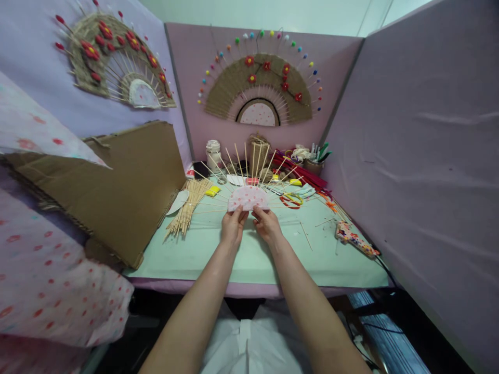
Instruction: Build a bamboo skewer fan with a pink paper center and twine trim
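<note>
Ahead of my left hand (pixel 233 226) and right hand (pixel 267 224), the half-round piece (pixel 248 198) and its spread sticks (pixel 246 163) bar a straight reach toward the jar (pixel 213 155). Leftward, I can slide over tabletop (pixel 249 262) only as far as the stick bundle (pixel 189 206), with the cardboard (pixel 109 182) beyond; rightward, past one loose stick (pixel 306 236), my right hand has room up to the glue gun (pixel 355 240).

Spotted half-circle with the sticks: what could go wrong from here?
The left hand and right hand pinch the half-circle along its lower edge, so it might tip or bend.
Its sticks fan out wide, over or near the scissors and the bundle, so turning it could snag one.
The glue gun lies near the table's right edge with its cord trailing off; a tug might pull it down.
</note>
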Motion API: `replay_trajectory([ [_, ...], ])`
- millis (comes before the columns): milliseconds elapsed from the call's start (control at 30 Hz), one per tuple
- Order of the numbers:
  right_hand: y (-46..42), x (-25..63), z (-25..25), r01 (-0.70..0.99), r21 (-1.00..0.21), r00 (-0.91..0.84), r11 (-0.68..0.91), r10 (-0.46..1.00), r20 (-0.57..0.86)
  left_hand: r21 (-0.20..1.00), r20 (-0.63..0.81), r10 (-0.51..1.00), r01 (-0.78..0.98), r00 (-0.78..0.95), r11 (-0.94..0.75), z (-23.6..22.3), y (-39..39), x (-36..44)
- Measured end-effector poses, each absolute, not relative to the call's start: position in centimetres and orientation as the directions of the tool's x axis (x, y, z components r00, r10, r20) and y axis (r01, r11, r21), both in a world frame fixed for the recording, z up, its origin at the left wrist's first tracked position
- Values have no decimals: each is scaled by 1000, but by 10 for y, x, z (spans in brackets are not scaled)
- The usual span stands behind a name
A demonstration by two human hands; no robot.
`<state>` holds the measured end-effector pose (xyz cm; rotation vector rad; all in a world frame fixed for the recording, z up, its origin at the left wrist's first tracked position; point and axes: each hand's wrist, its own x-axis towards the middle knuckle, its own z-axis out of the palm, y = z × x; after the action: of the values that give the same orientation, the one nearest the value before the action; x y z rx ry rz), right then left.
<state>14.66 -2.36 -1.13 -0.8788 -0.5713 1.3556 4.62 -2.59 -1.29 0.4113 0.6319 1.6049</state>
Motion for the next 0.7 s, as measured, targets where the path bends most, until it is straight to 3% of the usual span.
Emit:
replay_trajectory([
  [400,-23,139,-15,-589,-805,211,76,976,-62,650,-6,986,-750,-169,-125,-10,-27,53],
  [700,-23,150,-9,-640,-765,191,72,979,-68,586,-14,988,-802,-151,-114,-7,-28,46],
])
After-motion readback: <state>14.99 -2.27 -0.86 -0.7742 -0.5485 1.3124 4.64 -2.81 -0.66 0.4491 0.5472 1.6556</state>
